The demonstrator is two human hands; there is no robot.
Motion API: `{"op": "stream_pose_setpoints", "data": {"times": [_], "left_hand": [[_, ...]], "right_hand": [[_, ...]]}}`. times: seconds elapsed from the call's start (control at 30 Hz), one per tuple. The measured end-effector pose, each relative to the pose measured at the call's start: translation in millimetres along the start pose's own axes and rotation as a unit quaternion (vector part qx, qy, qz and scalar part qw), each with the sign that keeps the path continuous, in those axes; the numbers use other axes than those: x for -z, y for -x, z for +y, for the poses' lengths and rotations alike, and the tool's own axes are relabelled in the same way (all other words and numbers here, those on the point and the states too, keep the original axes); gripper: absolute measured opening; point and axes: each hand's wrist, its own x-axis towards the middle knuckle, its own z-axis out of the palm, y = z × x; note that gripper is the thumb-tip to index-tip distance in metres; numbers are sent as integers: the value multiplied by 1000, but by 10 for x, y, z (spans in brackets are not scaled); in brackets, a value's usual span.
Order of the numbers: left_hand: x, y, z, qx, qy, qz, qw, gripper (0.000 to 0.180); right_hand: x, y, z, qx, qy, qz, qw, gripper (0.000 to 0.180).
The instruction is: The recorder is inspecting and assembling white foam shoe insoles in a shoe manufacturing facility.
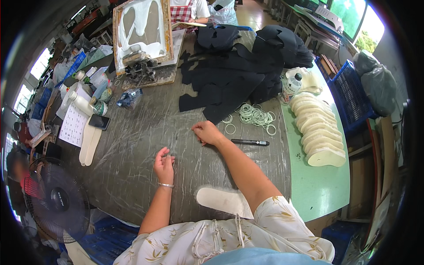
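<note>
One bare left hand (164,168): fingers apart, empty. Bare right hand (206,133): curled, contents indeterminate, just short of flat black fabric cutouts (221,84). Sweeping its forearm (245,170) could displace the black cylindrical marker (250,142).

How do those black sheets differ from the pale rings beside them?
Colour: the black sheets are dark, while the pale rings are light greenish.
Shape: the black sheets are broad and flat; the pale rings are thin, open loops.
Size: the black sheets look far larger than the pale rings.
Both lie mostly overlapping on the dark tabletop.
</note>
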Motion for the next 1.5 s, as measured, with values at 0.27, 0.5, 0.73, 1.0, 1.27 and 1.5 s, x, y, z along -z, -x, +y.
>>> {"op": "stream_pose_setpoints", "data": {"times": [0.27, 0.5, 0.73, 1.0, 1.27, 1.5], "left_hand": [[-11, 12, 48, -1, -19, -4, 1000, 31], [-19, -4, 44, 2, -2, 2, 1000, 31], [-25, -7, 22, 14, -11, 10, 1000, 31], [-39, 14, 6, 10, -10, 14, 1000, 32], [-34, 11, 33, 17, -8, 12, 1000, 32], [-25, 37, 44, 6, 0, 12, 1000, 33]], "right_hand": [[-3, 1, 15, 3, -3, 0, 1000, 28], [1, -8, -15, -3, -6, -1, 1000, 28], [12, 0, -1, 1, -13, -2, 1000, 27], [-4, -18, 37, 8, -8, 4, 1000, 26], [2, -28, 37, 20, 0, 9, 1000, 26], [-14, 4, 24, 13, -7, 9, 1000, 26]]}}
